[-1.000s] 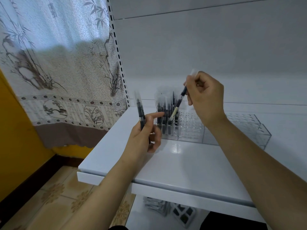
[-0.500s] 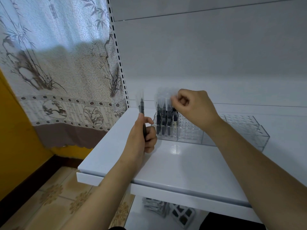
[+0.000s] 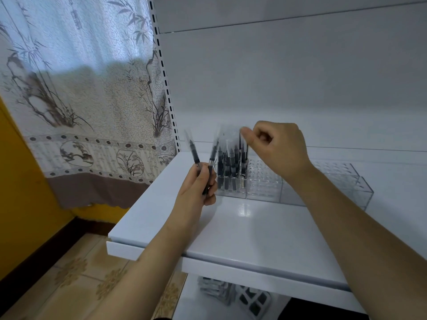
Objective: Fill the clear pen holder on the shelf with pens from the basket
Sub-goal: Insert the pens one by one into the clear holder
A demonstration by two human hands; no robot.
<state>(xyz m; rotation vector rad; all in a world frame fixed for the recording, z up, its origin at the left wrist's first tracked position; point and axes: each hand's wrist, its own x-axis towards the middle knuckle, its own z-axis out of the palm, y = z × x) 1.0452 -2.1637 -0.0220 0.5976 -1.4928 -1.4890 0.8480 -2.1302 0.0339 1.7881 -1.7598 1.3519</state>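
Observation:
The clear pen holder [image 3: 264, 184] stands on the white shelf [image 3: 249, 229], and its left end holds several dark pens [image 3: 231, 167] standing upright. My left hand [image 3: 196, 190], just left of the holder, grips two pens [image 3: 193, 150] that point up. My right hand [image 3: 277, 146] hovers over the filled section with its fingers curled and its thumb above the pen caps. I see no pen in it. The holder's sections to the right have empty holes.
Under the shelf lies a white lattice basket [image 3: 253, 299] with grey packs [image 3: 216, 288] next to it. A patterned curtain [image 3: 80, 88] hangs on the left. The perforated shelf post [image 3: 165, 77] rises at the shelf's back left corner.
My right hand lowered a pen into the holder, let it go, and now sits slightly higher and to the right. A second pen now shows in my left hand.

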